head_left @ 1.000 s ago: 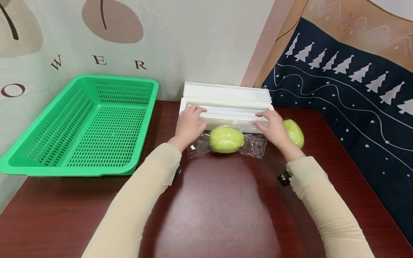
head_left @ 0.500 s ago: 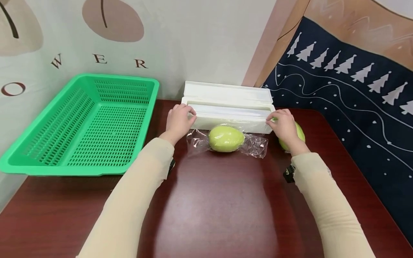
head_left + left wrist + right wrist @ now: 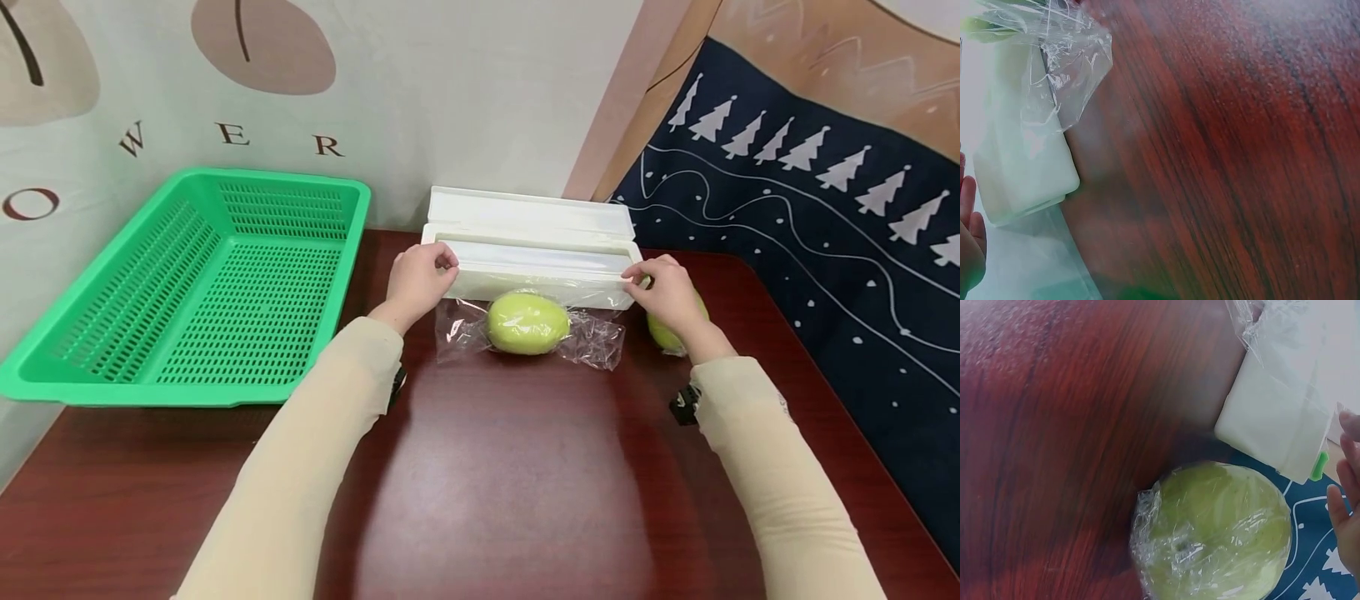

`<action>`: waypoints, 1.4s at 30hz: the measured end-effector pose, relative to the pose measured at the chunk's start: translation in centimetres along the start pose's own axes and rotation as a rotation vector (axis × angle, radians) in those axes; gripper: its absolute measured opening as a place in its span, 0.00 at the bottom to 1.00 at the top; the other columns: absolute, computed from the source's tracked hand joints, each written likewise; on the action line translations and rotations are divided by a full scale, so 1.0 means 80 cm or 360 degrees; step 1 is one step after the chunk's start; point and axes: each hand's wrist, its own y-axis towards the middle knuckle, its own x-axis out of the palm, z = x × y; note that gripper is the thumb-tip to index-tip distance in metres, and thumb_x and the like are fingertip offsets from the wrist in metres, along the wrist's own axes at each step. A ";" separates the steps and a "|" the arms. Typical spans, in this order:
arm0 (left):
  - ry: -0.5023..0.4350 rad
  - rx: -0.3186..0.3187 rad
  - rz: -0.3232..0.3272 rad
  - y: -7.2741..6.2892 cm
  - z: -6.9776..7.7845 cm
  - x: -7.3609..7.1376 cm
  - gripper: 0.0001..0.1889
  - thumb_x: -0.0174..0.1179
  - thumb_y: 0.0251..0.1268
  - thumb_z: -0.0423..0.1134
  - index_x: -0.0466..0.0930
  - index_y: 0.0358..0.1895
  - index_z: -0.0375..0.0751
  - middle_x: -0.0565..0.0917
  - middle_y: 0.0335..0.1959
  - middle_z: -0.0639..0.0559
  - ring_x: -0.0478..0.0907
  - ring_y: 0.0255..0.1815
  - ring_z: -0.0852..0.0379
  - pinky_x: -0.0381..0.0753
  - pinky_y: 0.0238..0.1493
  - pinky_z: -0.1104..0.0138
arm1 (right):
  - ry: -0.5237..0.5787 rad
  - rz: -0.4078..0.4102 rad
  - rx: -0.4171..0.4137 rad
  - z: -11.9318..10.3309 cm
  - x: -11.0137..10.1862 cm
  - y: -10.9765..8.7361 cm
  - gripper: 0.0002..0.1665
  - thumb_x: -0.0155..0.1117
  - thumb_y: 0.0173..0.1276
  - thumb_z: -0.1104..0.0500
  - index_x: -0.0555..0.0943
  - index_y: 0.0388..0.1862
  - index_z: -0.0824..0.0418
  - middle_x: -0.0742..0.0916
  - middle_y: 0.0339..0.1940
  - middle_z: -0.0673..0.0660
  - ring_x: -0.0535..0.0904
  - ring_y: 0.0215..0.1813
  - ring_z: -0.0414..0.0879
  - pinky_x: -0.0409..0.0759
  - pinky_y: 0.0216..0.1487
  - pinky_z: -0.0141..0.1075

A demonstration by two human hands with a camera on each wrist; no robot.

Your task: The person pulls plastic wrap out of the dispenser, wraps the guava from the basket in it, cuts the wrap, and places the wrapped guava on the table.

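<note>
A white cling film dispenser box (image 3: 536,287) stands at the back of the table with its lid (image 3: 532,212) raised and a pale roll (image 3: 532,256) inside. At its left end my left hand (image 3: 417,279) pinches with thumb and fingertips at the film's edge. My right hand (image 3: 667,292) pinches likewise at the right end. The clear cling film itself is barely visible there. In front of the box lies a yellow-green melon-like fruit (image 3: 528,323), with clear film (image 3: 596,340) spread out on both sides. Another green fruit (image 3: 1216,531), wrapped in film, sits under my right hand.
A green perforated plastic basket (image 3: 247,308) stands on the left of the dark red wooden table (image 3: 502,467). Behind are a pale printed cloth (image 3: 450,108) and, at right, a dark blue cloth with trees (image 3: 810,225). A green tab (image 3: 1320,465) sits on the box's end.
Both hands have moved apart from above the box's middle to its two ends, their fingertips now closed together. Over the last half second they have stayed nearly still.
</note>
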 end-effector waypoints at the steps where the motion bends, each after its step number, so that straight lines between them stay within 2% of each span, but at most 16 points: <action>1: -0.0013 -0.0005 -0.0002 0.000 0.000 -0.001 0.05 0.56 0.60 0.37 0.81 0.34 0.42 0.85 0.35 0.48 0.77 0.44 0.48 0.67 0.56 0.56 | -0.0001 -0.0016 0.0007 0.000 -0.001 0.000 0.08 0.63 0.60 0.66 0.83 0.37 0.69 0.82 0.30 0.64 0.70 0.39 0.55 0.68 0.37 0.39; 8: -0.0136 -0.0053 -0.0045 -0.006 0.004 -0.003 0.05 0.55 0.60 0.38 0.79 0.34 0.42 0.83 0.36 0.47 0.76 0.39 0.50 0.72 0.49 0.58 | 0.0017 -0.0096 0.0015 0.000 -0.004 -0.006 0.08 0.62 0.61 0.65 0.84 0.37 0.68 0.81 0.31 0.63 0.72 0.39 0.55 0.70 0.38 0.39; 13: -0.0245 -0.0093 -0.0045 -0.008 0.004 -0.004 0.05 0.55 0.60 0.38 0.79 0.34 0.42 0.83 0.35 0.47 0.76 0.38 0.51 0.73 0.46 0.60 | 0.0031 -0.0097 0.0005 0.002 -0.006 -0.010 0.07 0.63 0.61 0.65 0.84 0.36 0.67 0.82 0.31 0.63 0.72 0.40 0.55 0.69 0.40 0.41; 17: -0.0312 -0.0093 -0.0036 -0.009 0.002 -0.006 0.05 0.55 0.59 0.38 0.79 0.34 0.41 0.82 0.33 0.47 0.76 0.38 0.52 0.73 0.44 0.62 | 0.0063 -0.0092 0.0001 0.002 -0.009 -0.013 0.05 0.63 0.60 0.67 0.84 0.34 0.68 0.82 0.31 0.64 0.71 0.39 0.54 0.69 0.42 0.42; 20: -0.0329 -0.0078 -0.0071 -0.010 0.001 -0.008 0.06 0.55 0.59 0.38 0.79 0.35 0.41 0.83 0.34 0.46 0.77 0.38 0.52 0.73 0.44 0.63 | 0.0082 -0.0123 0.0021 0.002 -0.012 -0.016 0.05 0.63 0.60 0.67 0.83 0.34 0.69 0.82 0.31 0.64 0.71 0.39 0.53 0.69 0.44 0.43; 27: -0.0403 -0.0031 -0.0303 -0.011 0.004 -0.014 0.10 0.54 0.62 0.34 0.82 0.42 0.38 0.84 0.44 0.44 0.79 0.46 0.50 0.75 0.52 0.59 | 0.0116 -0.0253 0.0105 0.004 -0.015 -0.023 0.07 0.63 0.62 0.66 0.83 0.36 0.68 0.80 0.35 0.64 0.71 0.45 0.58 0.70 0.51 0.49; 32: -0.0426 0.0033 -0.0416 -0.014 0.004 -0.014 0.08 0.54 0.61 0.30 0.83 0.39 0.35 0.84 0.42 0.42 0.78 0.46 0.48 0.74 0.51 0.60 | 0.0091 -0.0253 0.0081 0.008 -0.013 -0.026 0.06 0.65 0.60 0.65 0.83 0.34 0.67 0.81 0.34 0.64 0.72 0.44 0.58 0.69 0.51 0.49; 36: -0.0369 0.0144 -0.0532 -0.016 0.000 -0.010 0.07 0.56 0.58 0.28 0.83 0.35 0.33 0.85 0.37 0.42 0.80 0.43 0.49 0.75 0.50 0.60 | 0.0029 -0.0237 -0.0021 0.013 -0.007 -0.030 0.04 0.66 0.58 0.66 0.83 0.31 0.66 0.82 0.30 0.62 0.73 0.40 0.57 0.69 0.45 0.45; 39: -0.0319 0.0226 -0.0648 -0.018 -0.002 -0.007 0.06 0.57 0.56 0.27 0.83 0.35 0.32 0.85 0.35 0.41 0.81 0.41 0.49 0.76 0.49 0.60 | -0.0036 -0.0252 -0.0150 0.015 0.001 -0.033 0.03 0.67 0.56 0.66 0.83 0.30 0.66 0.84 0.27 0.60 0.74 0.38 0.55 0.70 0.43 0.44; 42: -0.0294 0.0253 -0.0775 -0.022 -0.002 -0.004 0.07 0.58 0.54 0.26 0.82 0.36 0.31 0.86 0.35 0.41 0.82 0.40 0.50 0.78 0.47 0.62 | -0.0114 -0.0292 -0.0275 0.015 0.010 -0.037 0.02 0.68 0.55 0.67 0.84 0.29 0.65 0.84 0.26 0.56 0.75 0.37 0.52 0.72 0.42 0.44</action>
